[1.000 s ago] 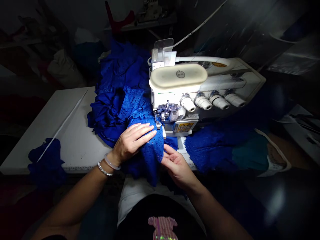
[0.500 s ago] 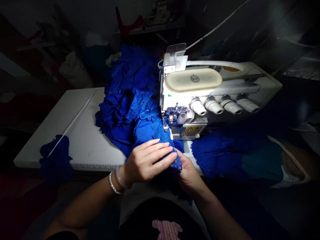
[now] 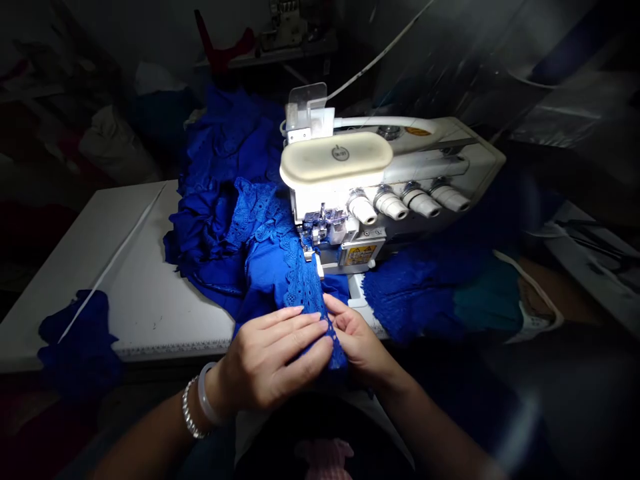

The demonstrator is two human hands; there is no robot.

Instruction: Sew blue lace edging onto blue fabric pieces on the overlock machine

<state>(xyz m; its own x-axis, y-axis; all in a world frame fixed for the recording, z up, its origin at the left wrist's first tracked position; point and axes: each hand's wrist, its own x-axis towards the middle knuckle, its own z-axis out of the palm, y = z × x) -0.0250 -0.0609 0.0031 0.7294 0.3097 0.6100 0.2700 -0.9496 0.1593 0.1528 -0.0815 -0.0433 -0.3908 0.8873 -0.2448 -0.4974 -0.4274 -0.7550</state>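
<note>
Blue eyelet fabric (image 3: pixel 304 285) runs from the sewing machine (image 3: pixel 337 160); our left hand (image 3: pixel 273 357) lies over it, fingers nearly straight, while our right hand (image 3: pixel 364 345) pinches its edge.

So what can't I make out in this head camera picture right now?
All in the head view:
Blue lace under the left hand: hidden by that hand.
Yellow warning label on the sewing machine: wording too small to read.
Background machine: top cut off by upper edge, details dark.
Pink print: cut off by the bottom edge.
</note>
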